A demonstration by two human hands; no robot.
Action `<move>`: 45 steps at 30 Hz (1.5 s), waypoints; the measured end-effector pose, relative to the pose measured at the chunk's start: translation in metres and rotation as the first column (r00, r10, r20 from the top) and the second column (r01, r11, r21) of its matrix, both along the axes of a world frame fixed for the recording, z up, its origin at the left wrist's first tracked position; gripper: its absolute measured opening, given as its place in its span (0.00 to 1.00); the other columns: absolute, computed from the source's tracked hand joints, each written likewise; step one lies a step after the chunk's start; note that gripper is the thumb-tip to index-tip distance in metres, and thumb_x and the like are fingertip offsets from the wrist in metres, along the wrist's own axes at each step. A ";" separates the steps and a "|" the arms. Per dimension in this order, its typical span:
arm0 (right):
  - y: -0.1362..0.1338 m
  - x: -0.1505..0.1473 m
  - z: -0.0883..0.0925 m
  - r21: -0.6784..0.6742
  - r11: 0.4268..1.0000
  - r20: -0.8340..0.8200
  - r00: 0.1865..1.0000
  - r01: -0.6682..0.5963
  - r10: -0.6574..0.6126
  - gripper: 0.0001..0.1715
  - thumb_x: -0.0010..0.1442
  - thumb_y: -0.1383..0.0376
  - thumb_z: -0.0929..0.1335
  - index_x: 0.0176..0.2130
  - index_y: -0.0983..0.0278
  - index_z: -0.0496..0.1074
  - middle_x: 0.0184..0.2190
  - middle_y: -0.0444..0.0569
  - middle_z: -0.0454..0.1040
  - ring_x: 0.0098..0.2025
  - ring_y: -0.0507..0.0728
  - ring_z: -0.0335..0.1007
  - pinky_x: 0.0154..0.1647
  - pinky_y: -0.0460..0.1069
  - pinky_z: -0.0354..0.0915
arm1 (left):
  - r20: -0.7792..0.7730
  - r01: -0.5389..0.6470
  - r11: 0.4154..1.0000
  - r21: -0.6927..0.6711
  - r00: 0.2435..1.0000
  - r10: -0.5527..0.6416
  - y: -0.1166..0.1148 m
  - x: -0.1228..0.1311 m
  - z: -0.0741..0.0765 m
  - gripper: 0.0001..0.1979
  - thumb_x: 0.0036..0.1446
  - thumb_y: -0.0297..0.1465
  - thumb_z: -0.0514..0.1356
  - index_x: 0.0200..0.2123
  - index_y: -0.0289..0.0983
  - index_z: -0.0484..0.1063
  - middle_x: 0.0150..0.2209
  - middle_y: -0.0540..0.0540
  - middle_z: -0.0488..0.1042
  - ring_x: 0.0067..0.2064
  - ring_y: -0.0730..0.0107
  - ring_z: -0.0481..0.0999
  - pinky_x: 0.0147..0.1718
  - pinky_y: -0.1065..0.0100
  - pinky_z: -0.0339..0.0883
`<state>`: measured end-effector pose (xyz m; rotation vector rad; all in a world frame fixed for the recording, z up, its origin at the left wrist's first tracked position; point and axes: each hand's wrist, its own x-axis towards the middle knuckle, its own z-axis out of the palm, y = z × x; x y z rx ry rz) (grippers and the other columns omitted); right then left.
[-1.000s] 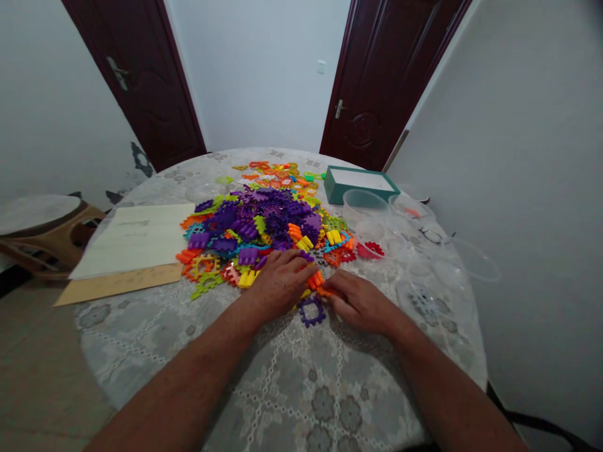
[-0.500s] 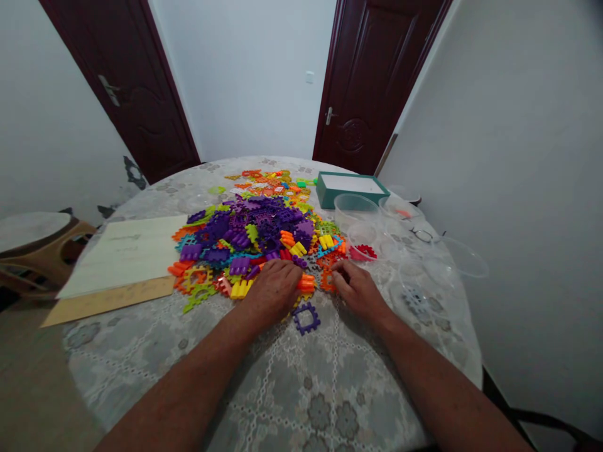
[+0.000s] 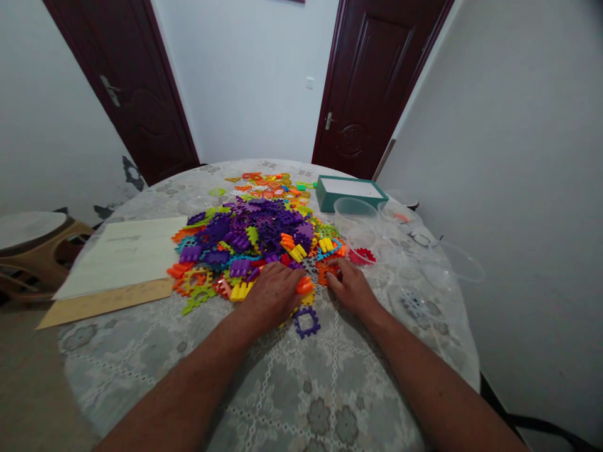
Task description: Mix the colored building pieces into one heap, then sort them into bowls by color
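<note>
A heap of plastic interlocking pieces [image 3: 257, 235], mostly purple with orange, yellow and green ones, covers the middle of the round table [image 3: 282, 389]. My left hand [image 3: 271, 294] lies palm down on the heap's near edge, fingers curled over an orange piece [image 3: 304, 286]. Just to its right, my right hand [image 3: 349, 287] rests on the cloth with its fingers pressed on orange pieces [image 3: 326, 272]. A purple square frame piece [image 3: 306, 321] lies loose on the cloth between my wrists.
Several clear plastic bowls [image 3: 358, 213] stand at the right, one holding a red piece [image 3: 363, 255]. A teal box [image 3: 349, 190] sits behind them, glasses [image 3: 421, 238] beside them. A pale board [image 3: 125, 248] and cardboard [image 3: 103, 301] lie at the left. Two dark doors stand behind.
Both hands have slid forward into the near edge of the heap. The right hand moved from beside the purple frame up to the orange pieces. The camera tilted a little.
</note>
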<state>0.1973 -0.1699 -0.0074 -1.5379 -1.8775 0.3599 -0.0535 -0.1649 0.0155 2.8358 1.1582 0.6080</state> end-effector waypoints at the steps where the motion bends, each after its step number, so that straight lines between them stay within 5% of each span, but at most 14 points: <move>1: 0.000 0.000 0.000 -0.002 1.000 0.007 1.000 -0.009 0.009 0.12 0.65 0.64 0.67 0.48 0.63 0.72 0.41 0.51 0.77 0.37 0.57 0.71 0.43 0.51 0.64 | -0.004 0.001 1.000 0.001 1.000 -0.001 0.000 0.000 0.001 0.17 0.64 0.32 0.65 0.55 0.39 0.72 0.44 0.40 0.80 0.50 0.51 0.75 0.53 0.53 0.64; 9: -0.008 0.002 0.004 -0.089 0.990 -0.005 0.994 -0.109 0.109 0.10 0.64 0.65 0.67 0.47 0.61 0.72 0.35 0.44 0.76 0.36 0.55 0.71 0.39 0.48 0.62 | -0.044 -0.072 0.997 0.027 0.996 0.073 0.000 0.000 0.004 0.15 0.66 0.35 0.63 0.54 0.37 0.73 0.44 0.40 0.80 0.49 0.52 0.76 0.50 0.55 0.66; 18: -0.005 0.000 -0.007 0.085 0.995 0.071 0.996 -0.053 0.047 0.22 0.62 0.67 0.68 0.55 0.63 0.75 0.54 0.57 0.75 0.58 0.64 0.71 0.62 0.58 0.66 | 0.011 -0.253 0.966 0.050 0.968 0.252 0.003 -0.005 0.012 0.12 0.70 0.31 0.57 0.53 0.37 0.75 0.47 0.39 0.78 0.51 0.53 0.74 0.49 0.55 0.66; 26: -0.005 0.008 -0.006 0.047 0.999 -0.074 0.997 0.012 -0.009 0.31 0.60 0.65 0.70 0.63 0.60 0.71 0.59 0.56 0.74 0.58 0.64 0.72 0.62 0.60 0.67 | -0.098 -0.037 0.995 -0.092 0.995 0.028 -0.005 -0.005 0.019 0.08 0.68 0.33 0.61 0.48 0.39 0.74 0.45 0.42 0.79 0.49 0.57 0.77 0.46 0.60 0.68; 32: -0.010 0.013 0.004 -0.025 1.000 -0.122 0.993 -0.010 0.007 0.11 0.63 0.66 0.69 0.46 0.59 0.76 0.43 0.49 0.80 0.42 0.59 0.76 0.47 0.53 0.69 | -0.186 -0.046 0.993 -0.108 0.982 0.025 -0.008 0.002 0.013 0.12 0.66 0.33 0.63 0.52 0.40 0.76 0.48 0.42 0.79 0.50 0.55 0.76 0.48 0.59 0.68; 41: -0.022 -0.004 0.023 0.101 0.987 -0.071 0.988 -0.128 0.135 0.16 0.63 0.73 0.66 0.49 0.59 0.73 0.43 0.48 0.79 0.43 0.56 0.75 0.47 0.51 0.68 | -0.184 -0.060 0.990 -0.127 0.982 0.036 0.004 -0.001 0.002 0.11 0.65 0.31 0.61 0.50 0.40 0.77 0.46 0.41 0.79 0.49 0.52 0.75 0.47 0.56 0.64; 45: -0.033 0.003 0.052 0.154 0.982 -0.103 0.987 -0.105 0.121 0.18 0.64 0.74 0.65 0.49 0.59 0.75 0.42 0.47 0.80 0.41 0.55 0.76 0.46 0.49 0.68 | -0.163 -0.052 0.985 -0.167 0.986 0.025 0.005 -0.004 0.003 0.08 0.64 0.30 0.61 0.46 0.40 0.75 0.47 0.42 0.78 0.49 0.54 0.75 0.47 0.58 0.63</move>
